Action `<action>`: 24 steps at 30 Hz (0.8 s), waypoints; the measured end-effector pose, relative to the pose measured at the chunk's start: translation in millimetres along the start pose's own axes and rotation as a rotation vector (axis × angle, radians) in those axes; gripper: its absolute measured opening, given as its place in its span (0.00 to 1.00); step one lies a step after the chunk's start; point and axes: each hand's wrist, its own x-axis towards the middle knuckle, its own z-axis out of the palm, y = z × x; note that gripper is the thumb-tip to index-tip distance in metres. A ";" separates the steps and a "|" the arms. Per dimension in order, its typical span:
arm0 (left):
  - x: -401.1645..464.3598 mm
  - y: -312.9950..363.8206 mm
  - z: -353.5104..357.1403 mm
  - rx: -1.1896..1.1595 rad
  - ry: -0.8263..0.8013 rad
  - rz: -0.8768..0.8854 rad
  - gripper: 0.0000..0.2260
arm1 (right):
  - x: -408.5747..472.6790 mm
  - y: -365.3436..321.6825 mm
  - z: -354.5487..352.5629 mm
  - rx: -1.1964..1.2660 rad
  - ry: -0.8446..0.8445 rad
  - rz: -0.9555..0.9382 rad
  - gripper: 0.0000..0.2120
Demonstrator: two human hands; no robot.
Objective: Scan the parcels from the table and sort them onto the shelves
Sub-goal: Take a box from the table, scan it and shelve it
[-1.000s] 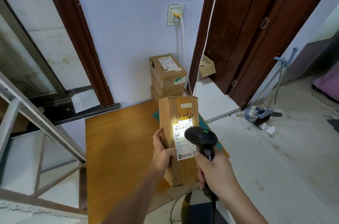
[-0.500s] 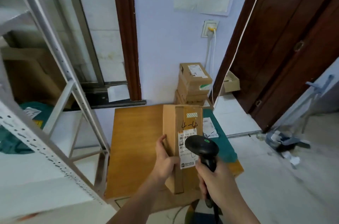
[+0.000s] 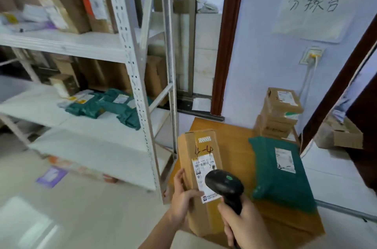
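The left hand (image 3: 183,197) grips a tall cardboard parcel (image 3: 201,179) upright at 6 o'clock, thumb across its white label. The right hand (image 3: 242,226) clasps a black scanner (image 3: 224,186) against that label. A green mailer (image 3: 279,169) lies on the bench (image 3: 285,218) at 4 o'clock; white shelves (image 3: 85,105) stand at 9 o'clock.

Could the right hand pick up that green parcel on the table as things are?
Probably not yet: the right hand is wrapped round the scanner. The green parcel lies uncovered on the table just beside it, so nothing blocks the way.
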 end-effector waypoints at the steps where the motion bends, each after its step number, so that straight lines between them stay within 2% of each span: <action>1: -12.8 -0.7 -13.6 -0.007 0.044 0.006 0.47 | -4.7 -1.4 9.2 -0.007 -0.025 -0.014 0.07; 8: -84.5 13.7 -113.9 -0.060 0.300 0.073 0.49 | -31.8 -24.5 89.7 -0.122 -0.199 -0.167 0.06; 13: -118.1 26.8 -182.9 -0.051 0.450 0.112 0.52 | -41.9 -43.4 155.5 -0.164 -0.322 -0.158 0.20; 14: -124.4 29.9 -195.1 -0.050 0.471 0.119 0.52 | -40.9 -47.5 167.9 -0.182 -0.346 -0.183 0.20; 18: -140.1 40.2 -248.7 -0.074 0.548 0.143 0.48 | -47.4 -83.0 216.1 -0.203 -0.430 -0.288 0.10; 24: -145.8 61.4 -348.0 -0.104 0.609 0.153 0.47 | -40.8 -134.2 299.5 -0.199 -0.571 -0.354 0.07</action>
